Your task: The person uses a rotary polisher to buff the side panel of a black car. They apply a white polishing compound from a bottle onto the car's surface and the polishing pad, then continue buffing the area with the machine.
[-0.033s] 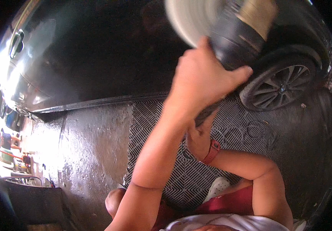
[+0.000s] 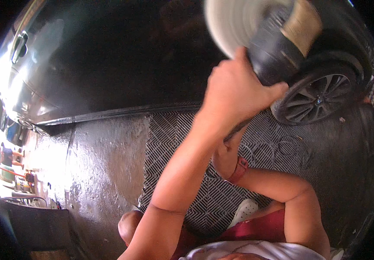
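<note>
A black polisher [image 2: 275, 50] with a band of tan tape is held up against the side of a black car [image 2: 109, 60]. Its round white pad [image 2: 226, 30] looks smeared, as if turning, and lies close to the dark panel. My left hand [image 2: 236, 93] is closed round the front of the tool, thumb out to the right. Lower down, my right hand [image 2: 226, 158], with a red watch [image 2: 239, 170] at the wrist, grips the polisher's rear handle. Its fingers are partly hidden behind my left forearm.
Right of the tool is a car wheel [image 2: 319, 100] with dark spokes. Ribbed black floor tiles [image 2: 165, 147] lie beneath me, with a loop of cable [image 2: 278, 149] on them. Wet-looking floor [image 2: 104, 160] stretches left, towards a person [image 2: 11, 156] and assorted gear.
The polisher has shifted to the right and slightly downward, and my left hand has moved with it. My right hand has moved only slightly.
</note>
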Demonstrator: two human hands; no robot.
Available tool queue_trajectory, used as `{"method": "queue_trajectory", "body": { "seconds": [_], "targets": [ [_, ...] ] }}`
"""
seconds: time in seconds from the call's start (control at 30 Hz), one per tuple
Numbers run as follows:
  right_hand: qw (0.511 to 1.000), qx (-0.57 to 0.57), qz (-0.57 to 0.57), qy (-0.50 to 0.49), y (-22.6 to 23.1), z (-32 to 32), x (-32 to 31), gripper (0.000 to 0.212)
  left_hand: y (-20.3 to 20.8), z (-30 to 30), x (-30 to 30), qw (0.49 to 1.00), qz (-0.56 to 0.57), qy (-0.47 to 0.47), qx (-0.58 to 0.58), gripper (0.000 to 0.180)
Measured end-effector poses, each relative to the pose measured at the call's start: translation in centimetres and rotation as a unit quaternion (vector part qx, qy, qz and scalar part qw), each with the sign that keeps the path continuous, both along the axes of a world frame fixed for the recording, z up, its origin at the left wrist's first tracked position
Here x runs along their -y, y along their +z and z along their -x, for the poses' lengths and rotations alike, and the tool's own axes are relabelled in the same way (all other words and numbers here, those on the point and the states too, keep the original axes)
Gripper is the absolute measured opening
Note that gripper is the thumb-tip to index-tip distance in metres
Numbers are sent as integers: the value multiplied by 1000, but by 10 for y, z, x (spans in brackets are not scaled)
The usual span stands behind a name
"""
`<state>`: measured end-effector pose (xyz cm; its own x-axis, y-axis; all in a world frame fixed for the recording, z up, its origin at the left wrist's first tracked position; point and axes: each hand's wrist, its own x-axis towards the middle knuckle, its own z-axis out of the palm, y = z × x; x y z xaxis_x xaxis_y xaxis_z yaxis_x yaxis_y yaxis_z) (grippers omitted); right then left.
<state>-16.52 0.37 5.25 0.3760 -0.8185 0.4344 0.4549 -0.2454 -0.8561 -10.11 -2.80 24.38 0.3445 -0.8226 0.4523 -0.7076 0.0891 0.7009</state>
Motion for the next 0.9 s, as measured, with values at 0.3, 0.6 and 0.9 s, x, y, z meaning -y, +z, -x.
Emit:
{"method": "queue_trajectory", "body": {
  "seconds": [0.3, 0.6, 0.9],
  "targets": [
    [995, -82, 60, 12, -107, -13, 25, 93, -114, -26, -8, 983, 98, 1, -156, 75],
    [957, -240, 151, 55, -48, -51, 77, 65, -163, -82, -27, 905, 276, 103, -305, 16],
    [998, -16, -53, -1, -139, -6, 59, 51, -160, 1, 12, 993, 4, -13, -113, 87]
  ]
}}
